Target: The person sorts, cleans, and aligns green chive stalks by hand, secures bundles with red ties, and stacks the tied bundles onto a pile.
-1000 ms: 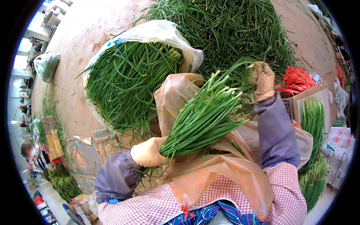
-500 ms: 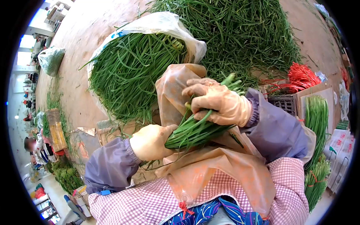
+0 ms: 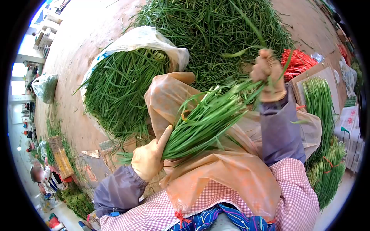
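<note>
In a pale glove, my left hand (image 3: 148,158) grips the lower left end of a bunch of garlic chives (image 3: 208,121), its index finger stretched along the side. The bunch lies slanted across my lap on an orange-patterned plastic apron (image 3: 227,173), with pale stalk ends near its top. At the bunch's right end my gloved right hand (image 3: 268,75) is raised and closed, somewhat blurred. A few loose chive leaves stick out of its fingers, and some fly blurred above it.
A white plastic bag (image 3: 179,57) full of chives (image 3: 123,92) stands ahead on the left. Beyond lies a large heap of loose leaves (image 3: 216,34). To the right are red ties (image 3: 296,63) and tied chive bundles (image 3: 327,169). Another person (image 3: 48,179) is far left.
My right hand has moved off the bunch, up and to the right, pulling leaves along. The bunch now lies more exposed and fanned out. My left hand has shifted slightly left and down.
</note>
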